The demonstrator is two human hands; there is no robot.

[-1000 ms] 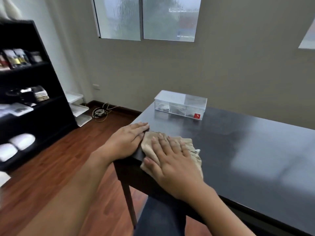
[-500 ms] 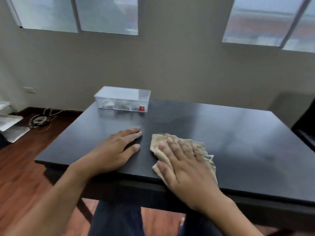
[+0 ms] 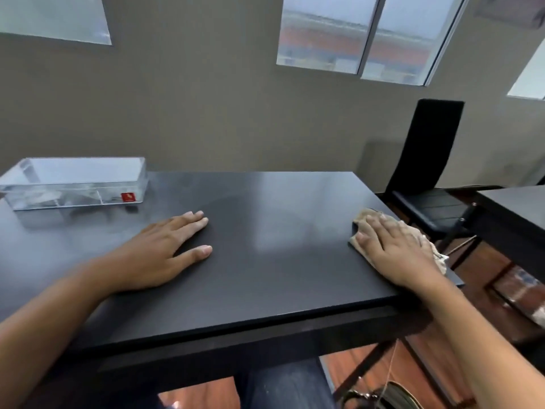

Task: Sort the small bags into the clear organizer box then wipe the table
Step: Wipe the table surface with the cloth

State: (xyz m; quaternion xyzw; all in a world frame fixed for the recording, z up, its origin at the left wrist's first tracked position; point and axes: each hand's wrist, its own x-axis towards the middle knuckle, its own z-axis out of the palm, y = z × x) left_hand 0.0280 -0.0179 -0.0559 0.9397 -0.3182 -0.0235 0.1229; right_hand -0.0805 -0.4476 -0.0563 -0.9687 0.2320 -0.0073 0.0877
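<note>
The clear organizer box (image 3: pixel 73 181) with a red label stands lid-closed at the far left of the black table (image 3: pixel 265 276); small bags show faintly inside it. My right hand (image 3: pixel 395 249) lies flat on a beige cloth (image 3: pixel 424 240) at the table's right edge, pressing it down. Part of the cloth hangs over that edge. My left hand (image 3: pixel 165 252) rests palm-down, fingers spread, on the tabletop near the middle-left, holding nothing.
A black chair (image 3: pixel 424 172) stands just past the table's right edge, close to the cloth. A second dark table (image 3: pixel 516 202) is at the far right. A wall with windows runs behind. My legs are under the table's front edge.
My right hand has slid the cloth across the table from the left side to the right edge. The left hand has stayed flat on the tabletop. The view has swung right.
</note>
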